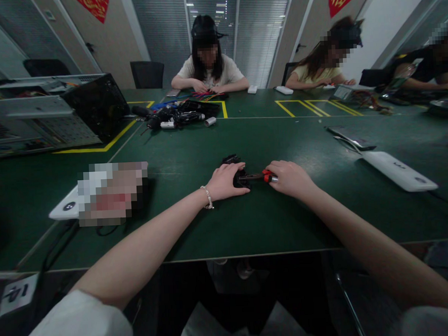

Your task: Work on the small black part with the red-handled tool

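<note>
My left hand (226, 181) is curled over a small black part (241, 177) lying on the green table (248, 221), holding it down. A bead bracelet circles that wrist. My right hand (290, 177) is closed round the red handle of a slim tool (266, 176), a screwdriver by its look, whose dark shaft points left into the black part. Another bit of the black part (231, 159) shows just beyond my left fingers.
A white flat device (398, 170) and a dark tablet-like object (351, 137) lie to the right. An open computer case (39, 114) stands far left. A pile of black cables and tools (177, 114) sits mid-table. Three other people work at the far side.
</note>
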`<action>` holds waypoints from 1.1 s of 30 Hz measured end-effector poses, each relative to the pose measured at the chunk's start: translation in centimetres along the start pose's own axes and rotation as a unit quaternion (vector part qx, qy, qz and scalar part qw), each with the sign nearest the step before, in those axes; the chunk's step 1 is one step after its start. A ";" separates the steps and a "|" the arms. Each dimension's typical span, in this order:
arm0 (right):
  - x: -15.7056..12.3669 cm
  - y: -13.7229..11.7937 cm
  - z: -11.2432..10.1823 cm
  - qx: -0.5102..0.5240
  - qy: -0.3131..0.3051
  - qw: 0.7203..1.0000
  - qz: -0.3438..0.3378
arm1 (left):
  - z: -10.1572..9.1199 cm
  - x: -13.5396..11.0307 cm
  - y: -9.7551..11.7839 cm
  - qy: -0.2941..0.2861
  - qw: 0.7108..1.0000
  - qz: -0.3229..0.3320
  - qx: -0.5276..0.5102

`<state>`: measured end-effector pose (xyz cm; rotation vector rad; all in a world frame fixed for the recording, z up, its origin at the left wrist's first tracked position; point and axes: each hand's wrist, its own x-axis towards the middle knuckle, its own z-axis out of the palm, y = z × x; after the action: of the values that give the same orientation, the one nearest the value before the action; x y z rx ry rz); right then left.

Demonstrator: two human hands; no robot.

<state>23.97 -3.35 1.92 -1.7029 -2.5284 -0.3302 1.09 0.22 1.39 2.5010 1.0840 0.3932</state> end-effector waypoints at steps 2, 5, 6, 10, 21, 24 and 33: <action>0.0 0.0 -0.1 -0.004 0.003 1.000 -0.002 | 0.0 0.0 0.0 -0.004 1.000 -0.004 -0.002; 0.0 -0.1 -0.3 -0.018 0.011 1.000 -0.010 | 0.0 0.0 0.0 -0.006 1.000 -0.006 -0.001; -0.1 -0.2 -0.5 -0.023 0.013 1.000 -0.014 | 0.0 0.0 0.0 -0.006 1.000 -0.005 0.000; -0.1 -0.3 -0.6 -0.032 0.018 0.999 -0.016 | 0.0 0.0 -0.1 -0.005 1.000 -0.002 0.001; 0.0 -0.1 -0.2 -0.010 0.006 1.000 -0.004 | 0.1 0.1 -0.2 -0.002 1.000 0.002 0.000; -0.1 -0.2 -0.4 -0.024 0.020 0.999 -0.013 | 0.1 0.0 -0.1 -0.005 1.000 0.000 0.001; -0.1 -0.3 -0.3 -0.015 0.011 1.000 -0.002 | -0.1 0.0 0.0 -0.006 1.000 -0.001 -0.006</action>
<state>23.76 -3.64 2.17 -1.6950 -2.5232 -0.3861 1.05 0.20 1.51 2.4876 1.0767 0.3836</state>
